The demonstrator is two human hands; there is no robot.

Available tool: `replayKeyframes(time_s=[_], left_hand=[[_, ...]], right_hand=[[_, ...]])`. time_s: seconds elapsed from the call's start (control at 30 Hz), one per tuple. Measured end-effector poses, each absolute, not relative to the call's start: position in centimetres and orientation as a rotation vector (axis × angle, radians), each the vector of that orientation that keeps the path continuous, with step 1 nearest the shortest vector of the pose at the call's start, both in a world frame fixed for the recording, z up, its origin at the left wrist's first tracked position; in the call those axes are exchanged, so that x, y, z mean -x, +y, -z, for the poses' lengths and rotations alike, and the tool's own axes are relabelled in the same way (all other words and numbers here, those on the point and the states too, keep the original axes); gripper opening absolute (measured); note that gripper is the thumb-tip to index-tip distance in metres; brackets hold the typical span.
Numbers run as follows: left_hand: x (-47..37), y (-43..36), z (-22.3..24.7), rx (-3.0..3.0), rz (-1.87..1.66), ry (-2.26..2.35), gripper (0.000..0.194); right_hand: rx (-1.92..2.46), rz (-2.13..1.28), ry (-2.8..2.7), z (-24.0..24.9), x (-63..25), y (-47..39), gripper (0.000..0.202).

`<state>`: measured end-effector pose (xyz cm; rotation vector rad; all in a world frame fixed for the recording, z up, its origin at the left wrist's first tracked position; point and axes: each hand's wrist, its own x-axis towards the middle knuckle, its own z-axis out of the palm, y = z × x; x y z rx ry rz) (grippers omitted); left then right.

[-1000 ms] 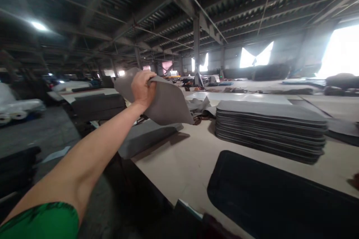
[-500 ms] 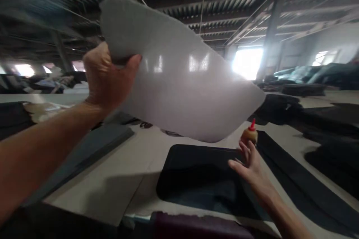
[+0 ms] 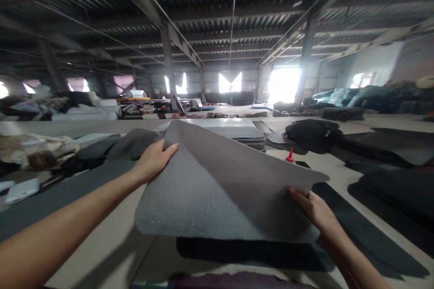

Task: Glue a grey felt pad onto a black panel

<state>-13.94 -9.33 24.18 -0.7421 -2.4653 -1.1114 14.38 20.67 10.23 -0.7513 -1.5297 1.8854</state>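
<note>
A thin, flexible grey sheet (image 3: 203, 189) with rounded corners hangs tilted between my hands, above the table. My left hand (image 3: 158, 158) pinches its upper left edge, thumb on the near face. At the right side my right hand (image 3: 312, 207) grips the edge, thumb in front and fingers hidden behind. Beneath the sheet lies a dark panel (image 3: 251, 255), mostly covered by it. Behind the sheet's right part only the red nozzle (image 3: 290, 155) of a glue-type bottle shows.
A stack of grey sheets (image 3: 242, 134) sits farther back. Long dark strips (image 3: 369, 230) lie on the right, near a dark bundle (image 3: 313, 135). To the left are a dark cloth length (image 3: 68, 207), a white object (image 3: 22, 190) and crumpled scraps (image 3: 44, 151).
The sheet has come down from high up and turned toward the dark panel. My right hand, previously apart near the bottle, now grips the sheet. My view has shifted too.
</note>
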Motion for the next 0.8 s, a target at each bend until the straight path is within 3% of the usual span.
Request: replayKeyframes(time_s=[0.2,0.33,0.43,0.6,0.8], left_hand=[[13.7,-11.5,-17.6,0.919,1.907,-2.850,0.060],[12.6,-11.9,-15.4,1.028,2.147,-2.823,0.052],[12.4,-11.6,-14.0,0.968,2.150,-2.783,0.046],[12.2,-10.7,-11.1,0.802,2.167,-2.650,0.054],[11.5,-9.4,-10.3,0.790,1.393,-2.624,0.040]], right_hand=[[0.755,-1.922,-1.625,-8.4,-16.3,22.5,0.051],[0.911,-1.905,-1.638,-8.4,-17.6,23.1,0.057],[0.970,-1.937,-1.653,-8.7,-18.4,23.1,0.058],[0.984,-1.849,-1.682,-8.7,-19.0,22.7,0.045],[0.882,-1.764,-1.725,-8.5,-18.9,23.6,0.037]])
